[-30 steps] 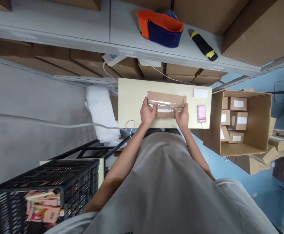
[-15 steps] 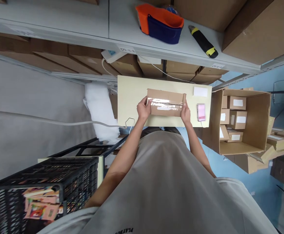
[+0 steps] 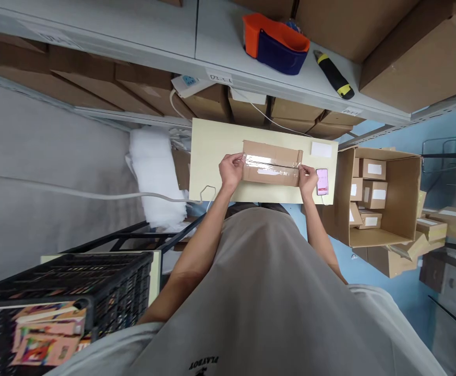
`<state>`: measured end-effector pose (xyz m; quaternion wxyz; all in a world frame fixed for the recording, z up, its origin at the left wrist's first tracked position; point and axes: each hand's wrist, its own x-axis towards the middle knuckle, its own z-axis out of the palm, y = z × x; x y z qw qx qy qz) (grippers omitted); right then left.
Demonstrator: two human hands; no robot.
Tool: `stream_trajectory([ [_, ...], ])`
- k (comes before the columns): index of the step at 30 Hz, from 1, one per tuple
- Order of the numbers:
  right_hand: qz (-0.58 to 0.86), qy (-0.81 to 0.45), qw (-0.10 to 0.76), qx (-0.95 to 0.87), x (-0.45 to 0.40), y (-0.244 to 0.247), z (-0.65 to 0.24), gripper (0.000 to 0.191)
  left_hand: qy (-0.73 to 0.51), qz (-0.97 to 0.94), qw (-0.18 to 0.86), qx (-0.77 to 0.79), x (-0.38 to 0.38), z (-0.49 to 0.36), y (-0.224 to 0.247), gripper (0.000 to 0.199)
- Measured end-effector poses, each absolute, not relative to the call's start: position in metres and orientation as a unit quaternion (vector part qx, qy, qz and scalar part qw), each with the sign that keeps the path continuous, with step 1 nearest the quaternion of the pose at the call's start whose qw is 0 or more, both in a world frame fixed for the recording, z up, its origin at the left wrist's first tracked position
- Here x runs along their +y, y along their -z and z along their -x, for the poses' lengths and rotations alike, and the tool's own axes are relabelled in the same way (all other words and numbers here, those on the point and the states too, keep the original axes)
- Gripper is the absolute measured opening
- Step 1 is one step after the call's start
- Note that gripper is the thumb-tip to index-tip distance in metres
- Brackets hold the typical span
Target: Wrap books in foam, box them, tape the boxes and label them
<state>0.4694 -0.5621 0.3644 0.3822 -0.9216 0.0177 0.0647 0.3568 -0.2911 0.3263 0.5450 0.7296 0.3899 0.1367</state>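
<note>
A flat brown cardboard box [image 3: 272, 180] lies on the pale yellow tabletop in front of me. Clear packing tape [image 3: 269, 161] with white lettering runs lengthwise over its middle seam. At the box's left end, the thumb and fingers of my left hand [image 3: 231, 171] are closed on the edge where the tape crosses. My right hand [image 3: 308, 180] pinches the opposite end, by the tape's right end. Whether the fingertips grip cardboard or only tape is too small to tell. Right of that hand lies a phone [image 3: 322, 181] with a lit pink screen.
A white paper slip [image 3: 321, 149] lies on the table [image 3: 212, 141]. On the shelf above are an orange-and-blue tape dispenser [image 3: 278, 49] and a utility knife [image 3: 334, 75]. Right stands a large carton [image 3: 400, 209] holding small boxes; left, white wrap [image 3: 155, 172] and a black crate [image 3: 106, 292].
My fingers have shifted from gripping the box's sides to pinching at its two ends, and the right hand moved slightly outward. The box sits slightly further right in view.
</note>
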Motion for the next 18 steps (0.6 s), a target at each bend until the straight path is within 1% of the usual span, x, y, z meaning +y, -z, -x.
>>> stream_trajectory([
  [5, 0.92, -0.01, 0.39, -0.031, -0.548, -0.38, -0.473, 0.038, -0.211, -0.73, 0.549, 0.348, -0.267, -0.357, -0.344, 0.024],
  [7, 0.918, -0.001, 0.393, -0.045, -0.54, -0.381, -0.471, 0.037, -0.22, -0.731, 0.543, 0.35, -0.257, -0.353, -0.348, 0.023],
  [9, 0.922, -0.011, 0.384, -0.048, -0.532, -0.378, -0.465, 0.035, -0.206, -0.724, 0.542, 0.374, -0.25, -0.346, -0.346, 0.018],
  [12, 0.931, -0.067, 0.356, -0.036, -0.522, -0.365, -0.448, 0.027, -0.153, -0.703, 0.542, 0.434, -0.247, -0.326, -0.332, 0.01],
  [15, 0.937, -0.142, 0.32, -0.011, -0.513, -0.346, -0.424, 0.021, -0.087, -0.692, 0.521, 0.492, -0.247, -0.299, -0.311, 0.014],
  [18, 0.937, -0.184, 0.296, 0.001, -0.508, -0.33, -0.401, 0.016, -0.062, -0.678, 0.52, 0.516, -0.244, -0.276, -0.294, 0.02],
])
